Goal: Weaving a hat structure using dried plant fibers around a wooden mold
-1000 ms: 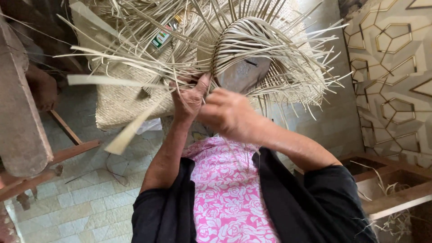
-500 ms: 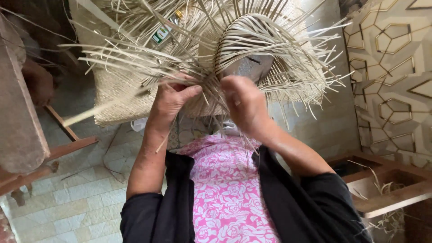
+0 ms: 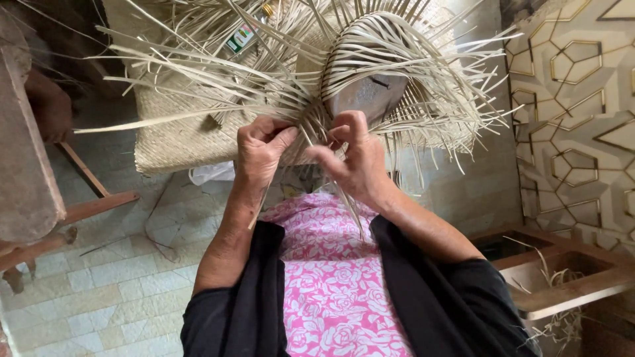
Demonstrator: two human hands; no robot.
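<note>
One package was visible: a small rectangular packet (image 3: 239, 38), green and white with a dark edge, lying tilted at about 11 o'clock in the head view. It sat behind loose straw strips (image 3: 198, 59) that partly covered it, near the top edge of a woven mat (image 3: 172, 139). No signs or screens showed.

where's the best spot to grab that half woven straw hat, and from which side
Probably at the woven band where both hands work: left hand and right hand pinch the half-woven hat there. Come from below, the near side; the loose strips fan outward everywhere else and would bend.
</note>
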